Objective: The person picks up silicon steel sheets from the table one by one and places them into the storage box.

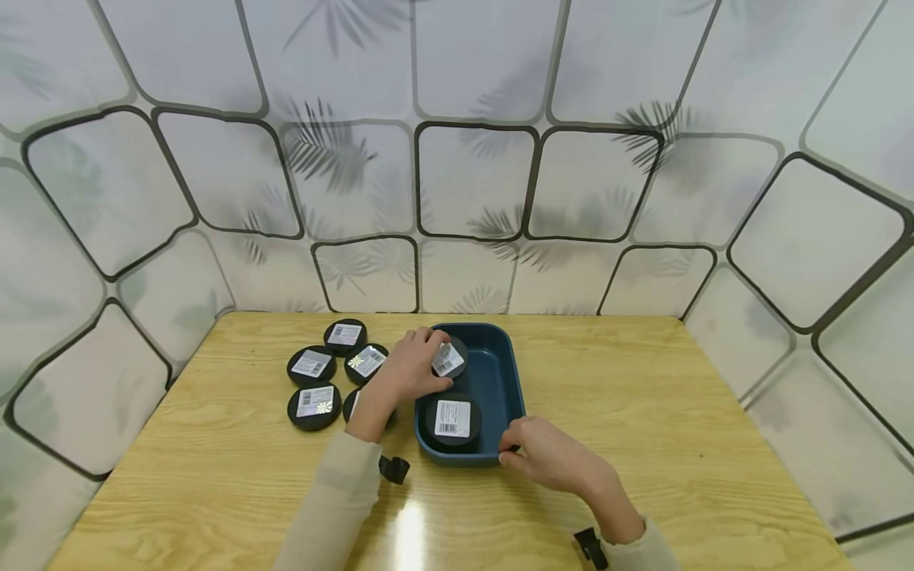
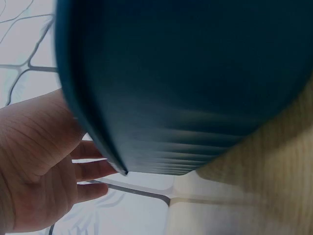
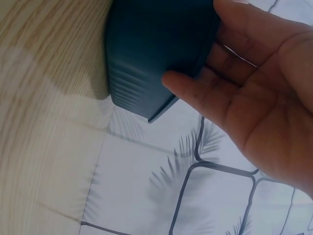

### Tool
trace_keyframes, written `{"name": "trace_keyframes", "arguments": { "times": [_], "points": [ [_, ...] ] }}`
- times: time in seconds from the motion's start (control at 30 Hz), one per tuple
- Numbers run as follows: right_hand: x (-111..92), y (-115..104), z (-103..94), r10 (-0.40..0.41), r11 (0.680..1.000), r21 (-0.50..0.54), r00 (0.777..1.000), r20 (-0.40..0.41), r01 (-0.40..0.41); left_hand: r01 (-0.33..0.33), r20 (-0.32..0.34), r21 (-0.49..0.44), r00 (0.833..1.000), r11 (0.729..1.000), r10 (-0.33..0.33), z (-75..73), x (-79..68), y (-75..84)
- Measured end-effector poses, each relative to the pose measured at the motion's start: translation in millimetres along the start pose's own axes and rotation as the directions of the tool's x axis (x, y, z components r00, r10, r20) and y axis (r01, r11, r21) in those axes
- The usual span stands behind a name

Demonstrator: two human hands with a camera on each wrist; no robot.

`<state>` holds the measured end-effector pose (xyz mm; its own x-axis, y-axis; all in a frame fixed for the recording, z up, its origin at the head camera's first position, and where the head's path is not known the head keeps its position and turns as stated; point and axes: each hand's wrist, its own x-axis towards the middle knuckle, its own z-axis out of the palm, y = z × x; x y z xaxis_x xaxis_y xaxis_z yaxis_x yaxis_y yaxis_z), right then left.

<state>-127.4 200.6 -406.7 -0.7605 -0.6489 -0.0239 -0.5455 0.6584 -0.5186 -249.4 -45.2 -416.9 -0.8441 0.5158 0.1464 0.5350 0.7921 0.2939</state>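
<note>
My left hand [image 1: 410, 369] reaches over the left rim of a dark blue rectangular bin [image 1: 504, 373]. Between its thumb and fingers it holds a flat, round black container [image 1: 457, 350] with a white label, in the back left of the bin. A second black container [image 1: 431, 416] lies label up in the front left. At the front right corner my right hand [image 1: 546, 452] pinches the bin's rim. In the right wrist view that thumb [image 3: 188, 88] lies along the bin's outer wall. The left wrist view shows the left fingers [image 2: 93, 170] partly hidden behind the bin's rim.
Left of the bin, several more labelled black containers [image 1: 312, 364] lie on the wooden table [image 1: 614, 373]. One of them [image 1: 350, 403] is partly covered by the left wrist. A patterned curtain [image 1: 471, 277] stands behind the table's back edge.
</note>
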Motion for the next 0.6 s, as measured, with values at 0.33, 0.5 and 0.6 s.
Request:
{"name": "trace_keyframes", "arguments": {
  "times": [0.33, 0.5, 0.6],
  "points": [
    [0.4, -0.8, -2.0, 0.015, 1.000, -0.007, 1.000, 0.000, -0.015, -0.017, -0.003, 0.082, 1.000, 0.996, 0.017, 10.4, 4.3, -1.2],
    [1.0, -1.4, -1.6, 0.021, 1.000, -0.010, 1.000, 0.004, -0.021, -0.011, 0.006, 0.117, 1.000, 0.993, 0.011, 10.4, 6.5, -0.1],
    [1.4, -1.8, -1.3, 0.022, 1.000, -0.010, 1.000, 0.007, -0.022, -0.004, 0.012, 0.132, 1.000, 0.991, 0.002, 12.5, 8.2, -1.1]
  ]
}}
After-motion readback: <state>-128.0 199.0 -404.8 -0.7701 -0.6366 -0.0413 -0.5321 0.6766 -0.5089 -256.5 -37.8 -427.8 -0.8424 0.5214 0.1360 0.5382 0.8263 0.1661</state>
